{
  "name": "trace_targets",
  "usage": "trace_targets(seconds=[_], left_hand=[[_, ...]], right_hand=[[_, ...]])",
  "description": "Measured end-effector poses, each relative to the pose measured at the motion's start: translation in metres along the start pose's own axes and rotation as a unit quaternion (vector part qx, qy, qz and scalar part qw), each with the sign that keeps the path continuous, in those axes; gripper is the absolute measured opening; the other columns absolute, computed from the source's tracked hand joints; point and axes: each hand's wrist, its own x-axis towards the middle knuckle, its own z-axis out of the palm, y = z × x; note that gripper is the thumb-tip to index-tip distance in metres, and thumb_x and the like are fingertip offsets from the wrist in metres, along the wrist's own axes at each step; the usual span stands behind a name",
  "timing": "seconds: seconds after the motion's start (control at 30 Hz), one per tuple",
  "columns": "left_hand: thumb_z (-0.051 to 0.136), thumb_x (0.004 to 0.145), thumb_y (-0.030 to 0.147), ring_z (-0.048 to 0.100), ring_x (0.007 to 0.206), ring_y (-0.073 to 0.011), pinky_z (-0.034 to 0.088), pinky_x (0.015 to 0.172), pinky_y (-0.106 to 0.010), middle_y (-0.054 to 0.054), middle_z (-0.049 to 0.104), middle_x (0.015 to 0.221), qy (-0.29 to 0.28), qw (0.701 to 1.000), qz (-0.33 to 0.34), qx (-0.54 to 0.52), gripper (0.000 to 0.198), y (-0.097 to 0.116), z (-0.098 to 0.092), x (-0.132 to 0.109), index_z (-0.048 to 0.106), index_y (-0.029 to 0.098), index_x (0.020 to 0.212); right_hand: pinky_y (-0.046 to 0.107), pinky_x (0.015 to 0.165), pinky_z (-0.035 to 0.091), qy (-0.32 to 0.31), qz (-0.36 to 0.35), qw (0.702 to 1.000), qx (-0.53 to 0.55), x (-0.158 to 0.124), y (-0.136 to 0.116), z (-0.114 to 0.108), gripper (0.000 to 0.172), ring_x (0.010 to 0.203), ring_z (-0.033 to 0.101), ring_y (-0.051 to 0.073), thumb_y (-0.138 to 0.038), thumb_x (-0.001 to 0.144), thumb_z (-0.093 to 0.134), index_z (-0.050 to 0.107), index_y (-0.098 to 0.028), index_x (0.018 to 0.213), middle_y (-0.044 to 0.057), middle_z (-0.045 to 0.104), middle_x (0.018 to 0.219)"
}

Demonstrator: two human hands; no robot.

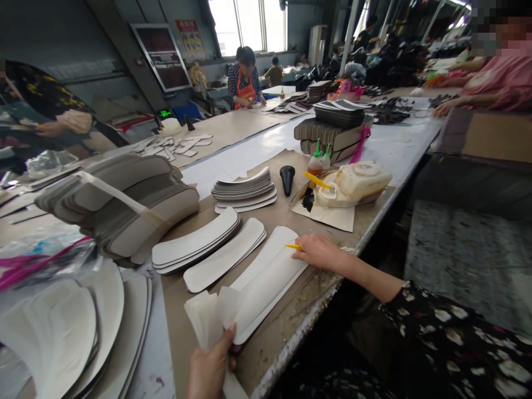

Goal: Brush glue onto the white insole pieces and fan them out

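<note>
In the head view my left hand (211,360) is closed on a bunch of thin, whitish strips (203,318) at the near end of a long, pale curved panel (270,282). One strip hangs below the hand. My right hand (320,252) pinches a thin yellow stick (293,246), its tip over the far end of that panel. Just left of the panel lie a few similar white pieces (226,255), and beyond them a stack of curved pieces (197,241). What the left fingertips do under the panel's edge is hidden.
A cut-open plastic jug (363,180) with another yellow stick (318,180) lies on cardboard near the table edge (307,327). Close by are a black cone (287,180) and green-tipped bottles (316,160). A tied bundle (124,205) sits left. Co-workers stand around the tables.
</note>
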Motion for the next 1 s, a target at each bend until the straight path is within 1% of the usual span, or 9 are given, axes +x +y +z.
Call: trace_targets(seconds=[0.17,0.27,0.33,0.47,0.6,0.7,0.77,0.87,1.0], left_hand=[[0.069,0.052,0.045,0.042,0.036,-0.0112,0.033,0.041,-0.026,0.000,0.053,0.040,0.008,1.000,0.002,0.000,0.035,-0.002,0.002,0.003,0.055,0.013,0.055],[0.069,0.050,0.046,0.042,0.035,-0.0112,0.033,0.039,-0.026,0.000,0.052,0.039,0.021,1.000,-0.022,0.001,0.036,-0.003,0.004,0.005,0.055,0.013,0.054],[0.069,0.051,0.045,0.042,0.035,-0.0111,0.033,0.039,-0.026,0.000,0.052,0.039,0.031,0.999,-0.032,0.004,0.034,-0.002,0.005,0.004,0.055,0.014,0.054],[0.067,0.055,0.042,0.041,0.035,-0.0108,0.032,0.040,-0.026,0.001,0.050,0.039,0.039,0.999,-0.025,0.015,0.030,0.004,0.007,-0.002,0.054,0.015,0.052],[0.066,0.058,0.042,0.040,0.035,-0.0106,0.031,0.040,-0.026,0.001,0.049,0.038,0.035,0.999,-0.023,0.019,0.030,0.007,0.008,-0.005,0.053,0.015,0.051],[0.065,0.058,0.043,0.040,0.035,-0.0113,0.031,0.041,-0.026,0.001,0.049,0.038,0.028,0.999,-0.022,0.024,0.032,0.007,0.008,-0.005,0.052,0.016,0.047],[0.064,0.058,0.043,0.041,0.035,-0.0123,0.033,0.042,-0.028,0.000,0.049,0.037,0.028,0.998,-0.015,0.045,0.033,0.007,0.008,-0.005,0.051,0.016,0.044],[0.064,0.058,0.046,0.043,0.036,-0.0139,0.034,0.043,-0.029,-0.002,0.051,0.037,0.027,0.997,-0.009,0.072,0.035,0.005,0.006,-0.002,0.052,0.016,0.042],[0.065,0.055,0.049,0.044,0.036,-0.0149,0.035,0.043,-0.030,-0.003,0.052,0.037,0.026,0.997,-0.011,0.075,0.037,-0.002,0.005,0.004,0.053,0.015,0.046]], right_hand=[[0.032,0.074,0.043,-0.003,0.001,1.000,-0.005,0.004,0.001,0.003,0.031,0.093,0.059,0.026,-0.039,0.081,0.044,0.061,-0.016,0.093,0.012,0.064,0.094],[0.034,0.074,0.043,-0.006,0.001,1.000,-0.007,0.006,0.000,0.005,0.031,0.093,0.059,0.026,-0.039,0.082,0.043,0.061,-0.016,0.092,0.012,0.064,0.095],[0.035,0.074,0.043,-0.007,0.002,1.000,-0.007,0.006,0.001,0.007,0.031,0.093,0.059,0.027,-0.039,0.082,0.043,0.061,-0.016,0.093,0.012,0.064,0.095],[0.034,0.074,0.043,-0.010,0.001,1.000,-0.006,0.009,0.003,0.010,0.031,0.092,0.059,0.026,-0.039,0.082,0.043,0.061,-0.016,0.092,0.012,0.064,0.095],[0.034,0.076,0.042,-0.018,-0.007,1.000,-0.004,0.011,0.005,0.011,0.030,0.094,0.058,0.025,-0.037,0.083,0.043,0.061,-0.016,0.094,0.013,0.063,0.097],[0.035,0.077,0.042,-0.024,-0.012,1.000,-0.003,0.013,0.006,0.011,0.029,0.095,0.058,0.025,-0.037,0.083,0.043,0.060,-0.016,0.095,0.013,0.063,0.098],[0.035,0.077,0.042,-0.027,-0.015,1.000,-0.002,0.014,0.006,0.011,0.030,0.094,0.058,0.026,-0.037,0.083,0.043,0.060,-0.016,0.095,0.013,0.064,0.098],[0.036,0.076,0.042,-0.032,-0.020,0.999,0.001,0.016,0.007,0.011,0.032,0.093,0.059,0.027,-0.037,0.083,0.042,0.060,-0.014,0.096,0.015,0.064,0.096],[0.035,0.076,0.043,-0.035,-0.030,0.999,0.008,0.017,0.010,0.012,0.035,0.093,0.059,0.027,-0.039,0.083,0.041,0.060,-0.013,0.099,0.016,0.064,0.097]])
